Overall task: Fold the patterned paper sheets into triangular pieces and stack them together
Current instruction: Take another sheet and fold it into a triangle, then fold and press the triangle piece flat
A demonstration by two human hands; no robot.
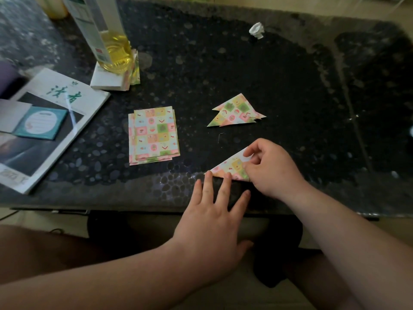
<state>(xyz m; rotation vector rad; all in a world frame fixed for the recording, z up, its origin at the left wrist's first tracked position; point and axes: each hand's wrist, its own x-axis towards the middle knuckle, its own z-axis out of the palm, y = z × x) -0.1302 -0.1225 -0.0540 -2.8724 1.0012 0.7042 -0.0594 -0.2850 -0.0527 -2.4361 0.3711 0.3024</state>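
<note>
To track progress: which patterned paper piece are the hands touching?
The lone triangle nearest the camera: the left hand presses it, the right hand pinches it. Others lie untouched.

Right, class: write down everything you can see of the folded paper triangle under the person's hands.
The pastel checked paper triangle is thin printed paper, with pink, yellow and green squares carrying small pictures. It lies flat near the front edge of the dark pebble-patterned table, one straight edge facing the person. Straight fingers of the left hand press that lower edge; the right hand covers its right part and pinches it near the top corner.
</note>
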